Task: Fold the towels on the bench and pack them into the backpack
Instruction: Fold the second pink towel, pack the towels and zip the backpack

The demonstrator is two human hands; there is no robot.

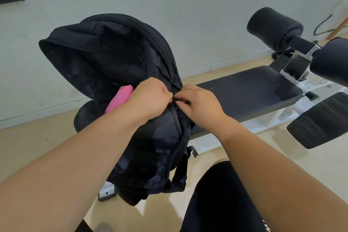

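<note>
Pinching backpack (pixel 113 52) zip (pixel 174 99): L hand (pixel 150 98) & R hand (pixel 200 104).

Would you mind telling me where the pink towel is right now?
In the head view, the pink cloth towel sits in the open mouth of the black fabric backpack, left of centre, directly beside the left hand.

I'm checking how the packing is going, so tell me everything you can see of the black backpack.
The backpack is black, thin, slightly shiny fabric, upright at the left end of the padded bench. Its main compartment gapes open, flap thrown back, a pink towel showing inside. The left hand and right hand both pinch the zipper at the opening's lower end. Straps hang below.
</note>
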